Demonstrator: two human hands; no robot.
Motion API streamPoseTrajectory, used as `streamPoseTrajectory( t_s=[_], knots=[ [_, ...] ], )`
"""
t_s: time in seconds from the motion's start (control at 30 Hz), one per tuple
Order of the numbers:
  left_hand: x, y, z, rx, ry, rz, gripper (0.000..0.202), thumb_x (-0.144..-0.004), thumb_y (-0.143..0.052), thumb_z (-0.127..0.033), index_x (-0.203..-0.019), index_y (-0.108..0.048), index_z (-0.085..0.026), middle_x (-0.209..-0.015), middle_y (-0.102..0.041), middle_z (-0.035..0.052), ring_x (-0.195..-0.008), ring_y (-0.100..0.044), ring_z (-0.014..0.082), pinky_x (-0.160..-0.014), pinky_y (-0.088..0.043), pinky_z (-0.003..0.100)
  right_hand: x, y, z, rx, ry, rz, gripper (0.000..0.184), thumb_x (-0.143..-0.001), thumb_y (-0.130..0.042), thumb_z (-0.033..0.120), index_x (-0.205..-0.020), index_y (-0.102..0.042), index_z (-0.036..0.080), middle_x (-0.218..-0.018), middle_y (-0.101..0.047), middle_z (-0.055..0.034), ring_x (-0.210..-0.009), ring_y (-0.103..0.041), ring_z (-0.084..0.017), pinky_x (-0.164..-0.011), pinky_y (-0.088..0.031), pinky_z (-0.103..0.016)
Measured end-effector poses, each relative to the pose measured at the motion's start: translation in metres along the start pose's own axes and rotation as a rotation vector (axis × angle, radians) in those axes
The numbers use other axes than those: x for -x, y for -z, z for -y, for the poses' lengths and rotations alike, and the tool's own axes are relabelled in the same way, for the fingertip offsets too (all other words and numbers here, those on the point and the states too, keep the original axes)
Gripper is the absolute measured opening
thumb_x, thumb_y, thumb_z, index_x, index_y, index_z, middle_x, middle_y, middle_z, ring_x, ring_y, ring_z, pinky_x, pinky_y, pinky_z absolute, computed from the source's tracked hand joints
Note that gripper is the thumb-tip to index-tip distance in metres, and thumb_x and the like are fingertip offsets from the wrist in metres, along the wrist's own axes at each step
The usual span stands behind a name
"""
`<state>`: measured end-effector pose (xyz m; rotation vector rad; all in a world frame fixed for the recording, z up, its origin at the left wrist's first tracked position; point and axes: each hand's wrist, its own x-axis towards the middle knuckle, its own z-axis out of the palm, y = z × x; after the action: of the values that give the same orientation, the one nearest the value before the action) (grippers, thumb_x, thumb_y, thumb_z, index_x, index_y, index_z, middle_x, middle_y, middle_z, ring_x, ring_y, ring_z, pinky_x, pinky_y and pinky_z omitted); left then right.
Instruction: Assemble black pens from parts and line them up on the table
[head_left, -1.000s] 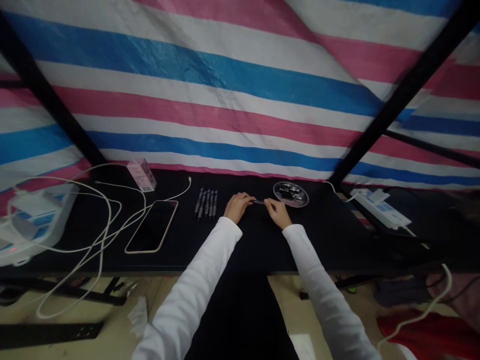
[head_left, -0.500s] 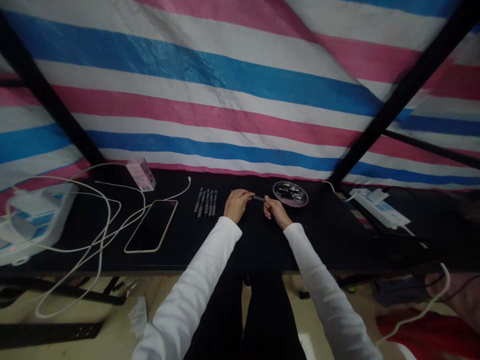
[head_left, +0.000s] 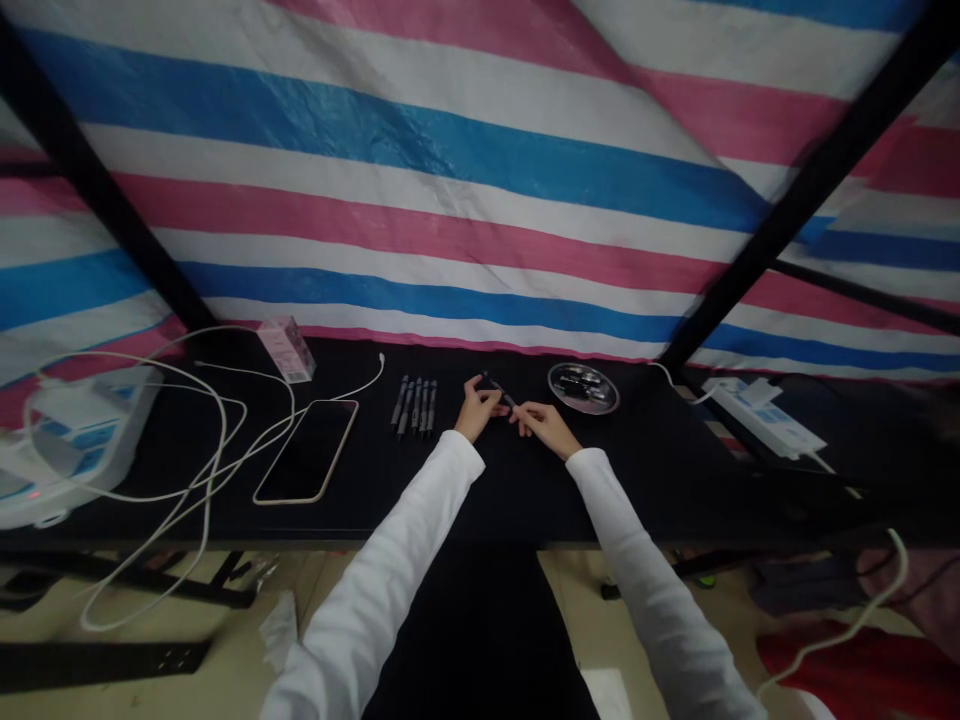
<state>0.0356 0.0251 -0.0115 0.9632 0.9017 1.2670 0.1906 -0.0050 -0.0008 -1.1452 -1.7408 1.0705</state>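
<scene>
A dark pen (head_left: 508,398) slants between my two hands above the black table. The fingers of my left hand (head_left: 474,410) are closed around its upper part, with the index finger raised near its end. My right hand (head_left: 547,426) pinches the lower end in its fingertips. To the left of my hands lie several dark pens (head_left: 414,407), side by side in a row. A round metal dish (head_left: 615,402) with small dark and shiny parts in it sits just beyond my right hand; I cannot make out each part.
A phone (head_left: 307,452) lies at left among white cables (head_left: 210,470). Behind it stands a pink box (head_left: 286,350). White power strips are at the far left (head_left: 112,450) and right (head_left: 772,418). A striped sheet (head_left: 450,240) hangs behind the black table (head_left: 525,500).
The pen has turned from nearly level to a steeper slant. My left fingers have opened out and lifted around it, and my right hand has shifted slightly left and down.
</scene>
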Motion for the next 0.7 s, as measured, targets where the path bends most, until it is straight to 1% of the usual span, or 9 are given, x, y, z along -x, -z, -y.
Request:
streamPoseTrajectory(
  t_s=[0.07,0.17,0.33,0.43,0.53,0.6,0.7],
  knots=[
    [0.003,-0.002,-0.003,0.057,0.029,-0.025,0.057,-0.078,-0.057,-0.015,-0.124,-0.022,-0.017,-0.079,-0.056,-0.0009,-0.057,-0.061,0.0092,-0.064,-0.052,0.028,0.002,-0.001,0.002,0.038,0.023,0.013,0.038,-0.079,-0.051,0.052,-0.075,-0.064,0.016,-0.055,-0.053,0.0013,-0.051,-0.047,-0.009,-0.052,-0.037,-0.023],
    [0.005,-0.001,-0.008,0.101,0.043,-0.072,0.056,-0.078,-0.056,-0.014,-0.123,-0.025,-0.017,-0.076,-0.055,-0.002,-0.055,-0.059,0.0081,-0.063,-0.052,0.027,0.003,0.0,0.004,0.101,0.05,0.022,0.038,-0.08,-0.051,0.051,-0.075,-0.065,0.016,-0.056,-0.054,0.0007,-0.053,-0.049,-0.01,-0.055,-0.038,-0.024],
    [0.001,0.004,-0.012,0.217,0.053,-0.147,0.058,-0.075,-0.05,-0.014,-0.127,-0.027,-0.021,-0.072,-0.055,-0.0027,-0.058,-0.06,0.0092,-0.059,-0.049,0.023,0.002,0.001,0.0,0.089,0.024,0.011,0.052,-0.086,-0.035,0.056,-0.076,-0.066,0.016,-0.055,-0.055,-0.0014,-0.051,-0.048,-0.011,-0.055,-0.039,-0.025],
    [-0.001,0.007,-0.015,0.308,0.034,-0.18,0.057,-0.071,-0.044,-0.015,-0.126,-0.031,-0.022,-0.069,-0.053,-0.0028,-0.052,-0.055,0.0083,-0.05,-0.044,0.02,0.001,0.001,-0.002,0.085,0.011,0.002,0.054,-0.085,-0.035,0.058,-0.075,-0.066,0.015,-0.055,-0.055,-0.0015,-0.051,-0.048,-0.011,-0.055,-0.04,-0.025],
    [0.0,0.01,-0.02,0.4,0.013,-0.165,0.054,-0.069,-0.042,-0.014,-0.122,-0.037,-0.023,-0.068,-0.05,-0.0033,-0.047,-0.048,0.0054,-0.045,-0.037,0.017,0.0,0.001,-0.004,0.087,-0.005,-0.002,0.054,-0.084,-0.035,0.059,-0.075,-0.065,0.015,-0.055,-0.055,-0.0014,-0.051,-0.049,-0.011,-0.056,-0.04,-0.025],
    [0.0,0.011,-0.023,0.463,0.02,-0.152,0.048,-0.072,-0.043,-0.016,-0.118,-0.039,-0.024,-0.068,-0.049,-0.0034,-0.046,-0.044,0.0043,-0.042,-0.033,0.015,-0.001,0.001,-0.004,0.085,-0.011,-0.001,0.053,-0.085,-0.035,0.058,-0.075,-0.065,0.015,-0.055,-0.055,-0.0011,-0.051,-0.049,-0.011,-0.056,-0.04,-0.025],
    [0.002,0.011,-0.027,0.517,0.041,-0.161,0.036,-0.079,-0.046,-0.027,-0.114,-0.038,-0.026,-0.067,-0.048,-0.0045,-0.043,-0.04,0.0032,-0.039,-0.025,0.014,-0.001,0.001,-0.005,0.085,-0.011,0.002,0.053,-0.085,-0.035,0.058,-0.076,-0.065,0.016,-0.055,-0.055,-0.0008,-0.051,-0.049,-0.011,-0.056,-0.04,-0.025]
  ],
)
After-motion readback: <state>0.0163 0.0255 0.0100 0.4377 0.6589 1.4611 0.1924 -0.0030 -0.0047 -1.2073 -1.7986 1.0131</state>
